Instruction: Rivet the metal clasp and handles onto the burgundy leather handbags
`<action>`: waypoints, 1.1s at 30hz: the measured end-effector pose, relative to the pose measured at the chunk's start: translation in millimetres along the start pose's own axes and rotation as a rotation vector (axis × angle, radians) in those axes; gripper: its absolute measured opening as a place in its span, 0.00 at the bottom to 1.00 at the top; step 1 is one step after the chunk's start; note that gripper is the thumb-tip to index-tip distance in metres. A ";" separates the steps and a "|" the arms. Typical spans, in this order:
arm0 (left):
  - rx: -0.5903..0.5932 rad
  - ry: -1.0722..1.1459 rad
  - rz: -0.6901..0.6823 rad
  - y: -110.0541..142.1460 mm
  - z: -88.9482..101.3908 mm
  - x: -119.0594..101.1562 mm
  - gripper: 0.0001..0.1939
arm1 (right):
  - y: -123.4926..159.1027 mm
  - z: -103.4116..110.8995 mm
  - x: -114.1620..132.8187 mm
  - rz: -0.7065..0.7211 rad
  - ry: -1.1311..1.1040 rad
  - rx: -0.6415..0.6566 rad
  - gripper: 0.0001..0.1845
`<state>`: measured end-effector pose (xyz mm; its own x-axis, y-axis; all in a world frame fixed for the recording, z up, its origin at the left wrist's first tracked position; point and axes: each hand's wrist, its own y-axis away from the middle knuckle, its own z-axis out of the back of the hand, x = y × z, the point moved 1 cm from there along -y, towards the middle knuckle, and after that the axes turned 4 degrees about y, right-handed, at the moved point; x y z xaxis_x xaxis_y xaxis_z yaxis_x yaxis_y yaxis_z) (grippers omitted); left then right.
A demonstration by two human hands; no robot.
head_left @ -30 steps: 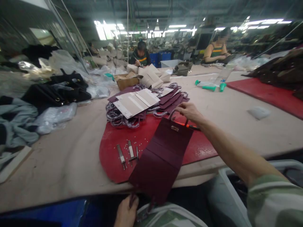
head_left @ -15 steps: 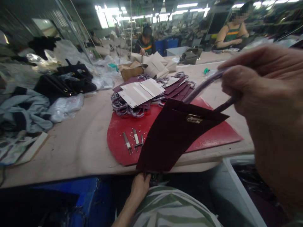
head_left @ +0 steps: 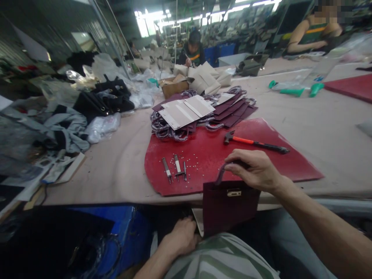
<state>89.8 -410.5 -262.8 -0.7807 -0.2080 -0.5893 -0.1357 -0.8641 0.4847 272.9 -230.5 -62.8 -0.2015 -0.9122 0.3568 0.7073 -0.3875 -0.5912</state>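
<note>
My right hand (head_left: 255,170) is closed around the top handle of a dark maroon handbag piece (head_left: 229,213). The piece hangs upright at the table's front edge, close to my body, its gold clasp (head_left: 234,193) facing me. A pale inner side shows along its left edge. My left hand (head_left: 183,234) is low beside that edge, with curled fingers; their tips and whatever they grip are hidden. Beyond the bag piece, on a red mat (head_left: 209,155), lie a hammer (head_left: 252,142) with an orange and black handle and several pronged punches (head_left: 178,166).
Maroon bag pieces with wrapped handles (head_left: 232,110) are piled behind the mat, pale panels (head_left: 187,111) on top. Black bags (head_left: 93,102) and plastic are at left. A blue bin (head_left: 124,224) stands below the table. Green-ended items (head_left: 292,92) lie at right. Co-workers sit farther back.
My right hand has lowered the bag piece from high at right to the table's front edge, uncovering the hammer. My left hand stays low near it. The view has shifted right.
</note>
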 end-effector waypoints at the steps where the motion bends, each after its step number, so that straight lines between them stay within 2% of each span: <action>1: 0.045 -0.025 -0.016 14.9 6.0 -0.4 0.16 | 2.3 -3.6 -7.6 -0.002 -0.026 0.010 0.04; 3: 0.087 -0.067 -0.024 38.9 24.9 -2.6 0.12 | 6.6 -12.7 -16.3 0.002 -0.068 0.040 0.05; 4: 0.050 -0.073 -0.030 45.2 36.9 -5.0 0.10 | 8.6 -18.6 -17.6 0.005 -0.076 0.053 0.05; 5: -0.031 -0.076 -0.040 46.5 49.5 -8.5 0.10 | 10.7 -25.4 -17.4 0.004 -0.077 0.063 0.06; 7: -0.297 -0.097 -0.083 33.8 73.5 -17.6 0.12 | 14.5 -39.9 -13.7 -0.007 -0.070 0.071 0.07; 9: -0.539 -0.180 -0.165 5.8 92.7 -26.6 0.13 | 17.8 -52.1 -9.2 -0.025 -0.074 0.083 0.07; 10: -0.591 -0.238 -0.223 -10.7 100.4 -29.9 0.13 | 19.2 -56.0 -7.8 -0.034 -0.076 0.092 0.07; 12: -0.579 -0.327 -0.345 -41.2 113.7 -31.8 0.13 | 21.4 -58.7 -7.8 -0.052 -0.069 0.098 0.07; 14: -0.495 -0.388 -0.463 -61.2 124.9 -27.4 0.16 | 23.2 -55.3 -11.2 -0.083 -0.062 0.088 0.06; 17: -0.359 -0.495 -0.617 -69.8 135.0 -12.2 0.21 | 25.1 -45.8 -18.2 -0.131 -0.081 0.048 0.06; 19: -0.297 -0.580 -0.666 -67.4 136.6 1.3 0.24 | 25.4 -40.6 -21.3 -0.150 -0.108 0.028 0.06; 22: -0.290 -0.671 -0.663 -59.5 136.7 22.4 0.24 | 24.3 -35.8 -23.2 -0.152 -0.163 0.031 0.07; 27: -0.351 -0.677 -0.601 -43.1 144.6 48.9 0.20 | 22.3 -33.2 -29.2 -0.174 -0.271 0.050 0.08; 31: -0.396 -0.602 -0.589 -37.2 149.3 52.9 0.20 | 14.0 -47.6 -38.7 -0.235 -0.353 0.091 0.10; 33: -0.471 -0.497 -0.583 -36.0 146.3 46.6 0.18 | 5.4 -62.5 -45.7 -0.264 -0.354 0.136 0.10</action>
<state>-30.9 -322.1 -213.2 -0.8549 0.4500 -0.2581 -0.4139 -0.8916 -0.1836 243.5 -199.3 -127.5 -0.1594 -0.6739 0.7215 0.7501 -0.5578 -0.3552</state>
